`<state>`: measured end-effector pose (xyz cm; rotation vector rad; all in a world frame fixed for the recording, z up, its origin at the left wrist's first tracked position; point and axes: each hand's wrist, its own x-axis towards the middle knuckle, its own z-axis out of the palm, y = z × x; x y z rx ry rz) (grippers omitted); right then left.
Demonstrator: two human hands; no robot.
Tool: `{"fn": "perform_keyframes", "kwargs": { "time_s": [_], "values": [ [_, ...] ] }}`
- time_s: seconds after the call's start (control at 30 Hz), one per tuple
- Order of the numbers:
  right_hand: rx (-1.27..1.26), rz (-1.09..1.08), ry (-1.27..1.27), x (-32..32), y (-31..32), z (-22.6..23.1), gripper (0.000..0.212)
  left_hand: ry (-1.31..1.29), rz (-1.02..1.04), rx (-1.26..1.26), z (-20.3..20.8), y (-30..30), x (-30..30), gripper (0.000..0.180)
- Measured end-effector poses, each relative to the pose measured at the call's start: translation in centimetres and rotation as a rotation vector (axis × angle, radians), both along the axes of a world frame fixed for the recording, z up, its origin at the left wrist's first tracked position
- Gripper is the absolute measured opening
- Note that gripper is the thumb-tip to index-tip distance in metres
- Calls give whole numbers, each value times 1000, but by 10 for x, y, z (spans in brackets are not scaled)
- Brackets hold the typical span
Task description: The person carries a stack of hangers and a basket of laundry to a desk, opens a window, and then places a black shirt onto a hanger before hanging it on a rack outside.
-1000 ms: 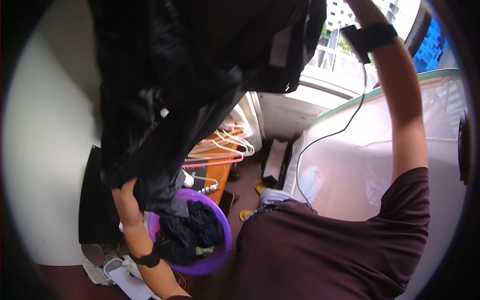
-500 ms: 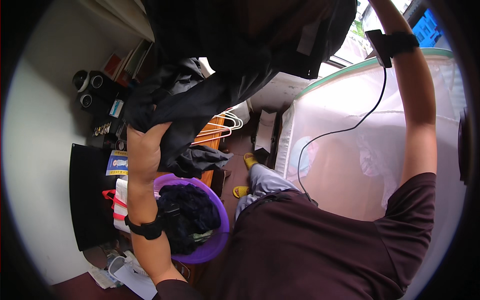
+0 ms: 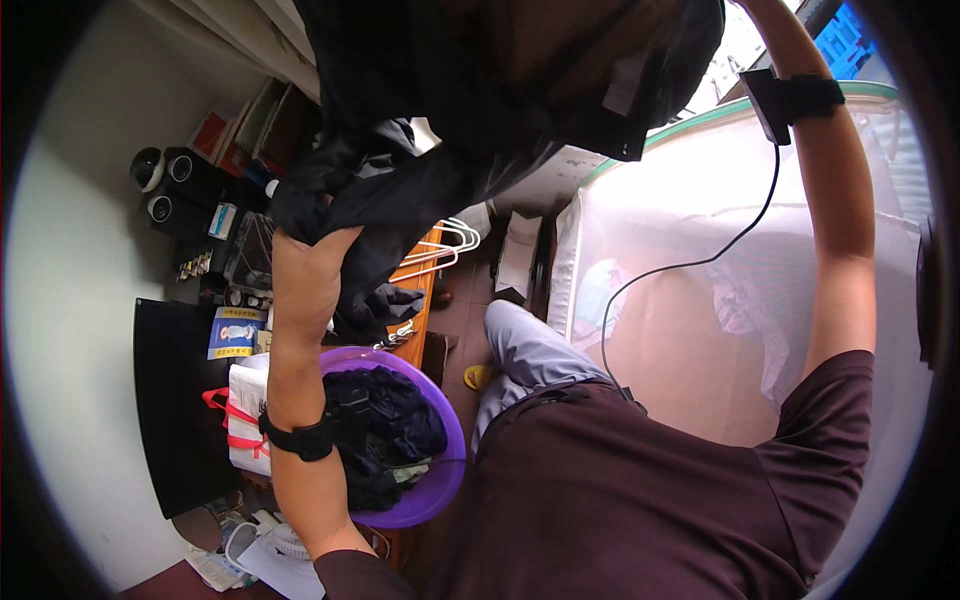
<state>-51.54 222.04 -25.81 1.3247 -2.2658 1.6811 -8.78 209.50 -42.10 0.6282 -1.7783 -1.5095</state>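
A large black garment [image 3: 500, 90] of thin cloth hangs raised across the top of the head view. My left hand [image 3: 312, 262] is at its lower left part, closed on bunched cloth; folds cover most of its fingers. My right arm reaches up on the right side, and its hand lies beyond the upper edge. Below my left hand, dark cloth drapes toward a purple basin [image 3: 455, 440] that holds a heap of dark clothes [image 3: 395, 410].
White hangers [image 3: 455, 240] lie on a wooden surface [image 3: 412, 265] beyond the basin. Left are black speakers [image 3: 180, 170], a dark monitor [image 3: 165, 400] and a white bag [image 3: 245, 400]. A white mesh net [image 3: 660, 350] stands right. A black cable [image 3: 690, 262] runs from my right wrist to my waist.
My left hand has shifted slightly right with the garment. Cloth that hung over the wooden surface has drawn back, baring more of it. My legs have moved, and one yellow slipper is now out of sight.
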Motion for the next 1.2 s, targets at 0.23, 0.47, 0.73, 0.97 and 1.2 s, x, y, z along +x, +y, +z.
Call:
{"fn": "perform_keyframes", "kwargs": {
  "time_s": [0.23, 0.47, 0.73, 0.97, 1.2],
  "values": [
    [7, 47, 5, 25, -2, -4, 57, -40, -8, -79, -5, -2, -1, 16],
    [50, 68, -28, 28, 0, -24, 63, -87, 3, -4, -9, -7, -10, 14],
    [143, -7, -66, 17, 15, -33, 64, -137, -81, 3, -15, -7, -37, 8],
    [126, -13, -44, 22, 15, -35, 59, -35, -163, 105, -29, -2, -63, 8],
    [149, 45, 35, 14, 14, -34, 57, -1, -223, 46, -40, -4, -63, 15]
  ]
}}
